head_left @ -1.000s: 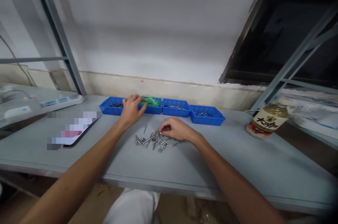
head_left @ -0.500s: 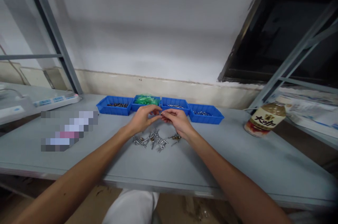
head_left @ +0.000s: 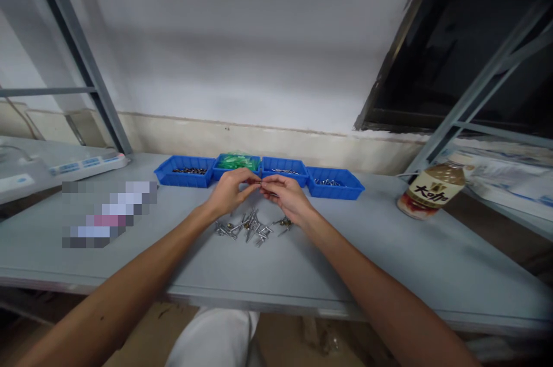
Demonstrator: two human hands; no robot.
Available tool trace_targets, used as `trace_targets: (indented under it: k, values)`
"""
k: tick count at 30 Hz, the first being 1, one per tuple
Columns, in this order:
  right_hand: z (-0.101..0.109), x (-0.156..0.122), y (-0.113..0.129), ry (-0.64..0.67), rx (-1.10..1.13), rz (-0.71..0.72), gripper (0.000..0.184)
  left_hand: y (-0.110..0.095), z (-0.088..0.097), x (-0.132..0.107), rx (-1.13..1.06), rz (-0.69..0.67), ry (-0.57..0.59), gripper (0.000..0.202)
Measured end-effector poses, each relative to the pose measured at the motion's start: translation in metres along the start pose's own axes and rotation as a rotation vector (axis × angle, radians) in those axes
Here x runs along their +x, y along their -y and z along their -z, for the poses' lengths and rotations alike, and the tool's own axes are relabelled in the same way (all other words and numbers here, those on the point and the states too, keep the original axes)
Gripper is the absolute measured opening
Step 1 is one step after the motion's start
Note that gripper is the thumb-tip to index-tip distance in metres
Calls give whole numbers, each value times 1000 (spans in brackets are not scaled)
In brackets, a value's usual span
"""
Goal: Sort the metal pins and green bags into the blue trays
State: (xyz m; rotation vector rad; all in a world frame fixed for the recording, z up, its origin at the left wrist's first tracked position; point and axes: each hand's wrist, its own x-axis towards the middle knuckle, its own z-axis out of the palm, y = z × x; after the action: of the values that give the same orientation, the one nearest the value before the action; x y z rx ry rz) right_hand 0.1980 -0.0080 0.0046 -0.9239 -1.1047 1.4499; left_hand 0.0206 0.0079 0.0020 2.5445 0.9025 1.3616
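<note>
My left hand (head_left: 233,191) and my right hand (head_left: 286,195) meet fingertip to fingertip above the grey table, just in front of the blue bins. Both are closed in a pinch. Whatever sits between the fingertips is small and mostly hidden, so I cannot name it. Below them lies a loose pile of silvery metal pins (head_left: 253,227) with a few brass-coloured bits among them. A smaller cluster of brass and silver parts (head_left: 284,224) rests under my right wrist.
Behind my hands stand blue bins: one with dark small parts (head_left: 190,171), one with green plastic bags (head_left: 237,162), and two with metal pins (head_left: 285,171), (head_left: 330,182). A bottle (head_left: 434,189) stands right; a power strip (head_left: 88,164) lies left.
The fingertips of both hands have come closer together, and the small piece seen between them is now mostly covered. The view has shifted slightly.
</note>
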Motion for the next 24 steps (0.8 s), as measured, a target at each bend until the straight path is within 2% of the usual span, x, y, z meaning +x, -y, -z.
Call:
trace_targets:
  k: [14, 24]
  values:
    - [-1, 0, 1, -2, -1, 42, 28, -1, 0, 0, 9, -6, 1, 10]
    - [0, 3, -3, -45, -55, 93, 29, 0, 2, 1, 40, -17, 50, 11]
